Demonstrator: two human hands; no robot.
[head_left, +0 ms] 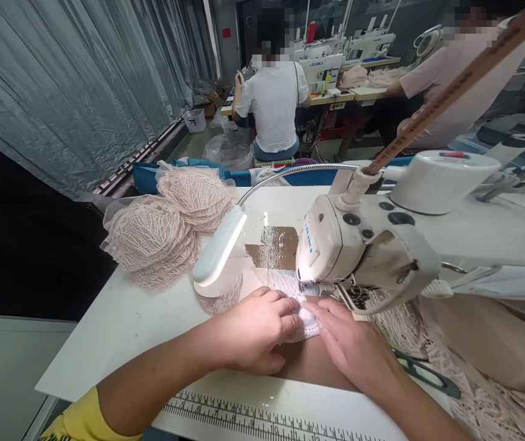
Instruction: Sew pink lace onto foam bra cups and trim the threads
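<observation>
On the machine's (329,239) near side, lace (307,329) lay partly under the half-curled left hand (262,331), its right edge at the flatter, extended right hand (354,343), long axis unclear, with neither hand visibly pinching it.

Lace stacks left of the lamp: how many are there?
2: the front stack, and the rear stack beyond it to the right. Others behind them may be hidden.
</observation>
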